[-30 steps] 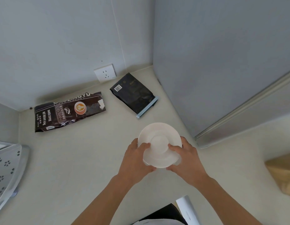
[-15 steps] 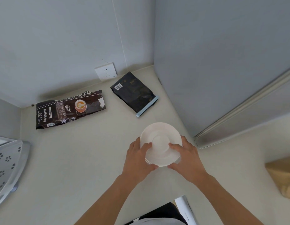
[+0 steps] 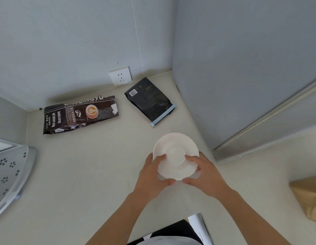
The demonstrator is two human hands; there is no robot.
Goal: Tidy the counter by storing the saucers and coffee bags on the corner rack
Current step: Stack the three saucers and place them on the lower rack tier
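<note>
Head view shows both hands clasped around a small stack of white saucers [image 3: 175, 154] near the right side of the counter [image 3: 86, 174], close to the tall grey cabinet [image 3: 242, 85]. The left hand [image 3: 152, 175] grips the stack's left rim with thumb on top; the right hand [image 3: 205, 175] grips the right rim the same way. Whether the stack is lifted or rests on the counter, I cannot tell. The corner rack [image 3: 10, 172] stands at the counter's left edge, well apart from the stack. Two coffee bags lie flat along the back edge: the brown printed bag [image 3: 79, 114] toward the back left corner, the black bag [image 3: 150, 99] below the wall socket [image 3: 120, 76]. The top saucer sits offset from those beneath, so a tilt during the carry could likely slide it off; the rack's raised rim could also clip the stack
</note>
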